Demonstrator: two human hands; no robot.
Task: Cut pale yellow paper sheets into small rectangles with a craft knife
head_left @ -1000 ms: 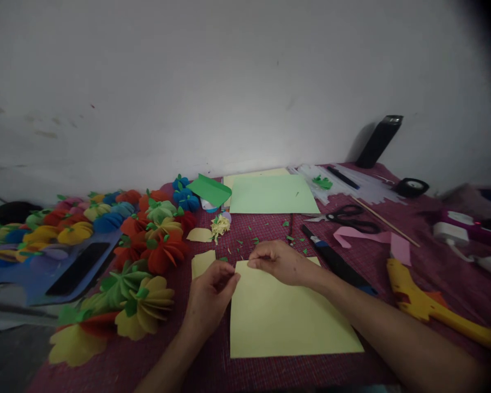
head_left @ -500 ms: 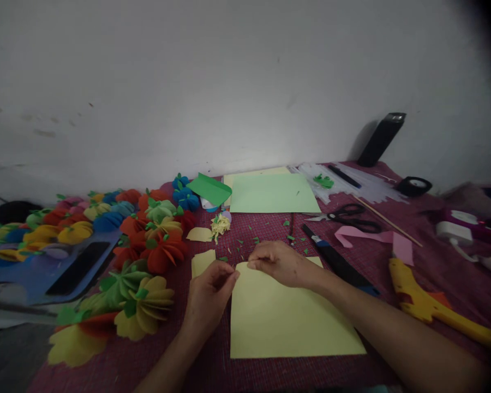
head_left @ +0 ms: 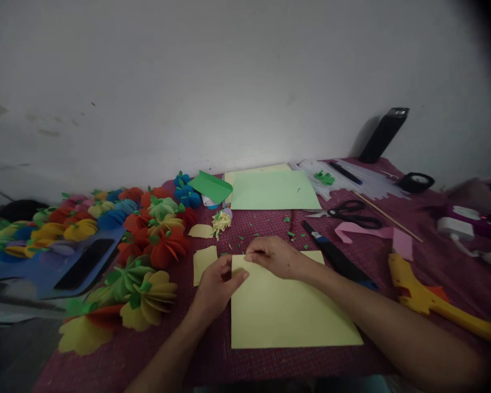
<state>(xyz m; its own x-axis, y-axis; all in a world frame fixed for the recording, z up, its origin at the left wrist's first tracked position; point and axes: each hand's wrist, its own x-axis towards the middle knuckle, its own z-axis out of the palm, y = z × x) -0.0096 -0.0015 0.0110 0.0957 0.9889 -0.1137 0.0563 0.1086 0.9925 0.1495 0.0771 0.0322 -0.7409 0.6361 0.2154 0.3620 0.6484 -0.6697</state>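
Pinching right fingers on rectangular yellow paper.

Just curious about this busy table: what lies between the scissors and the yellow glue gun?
A strip of pink paper lies there, between the scissors and the yellow glue gun, as the head camera's view shows.

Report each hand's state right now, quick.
Left hand: partly open, at the top-left corner of the large yellow sheet.
Right hand: closed at that sheet's top edge; whether it grips it cannot be told.
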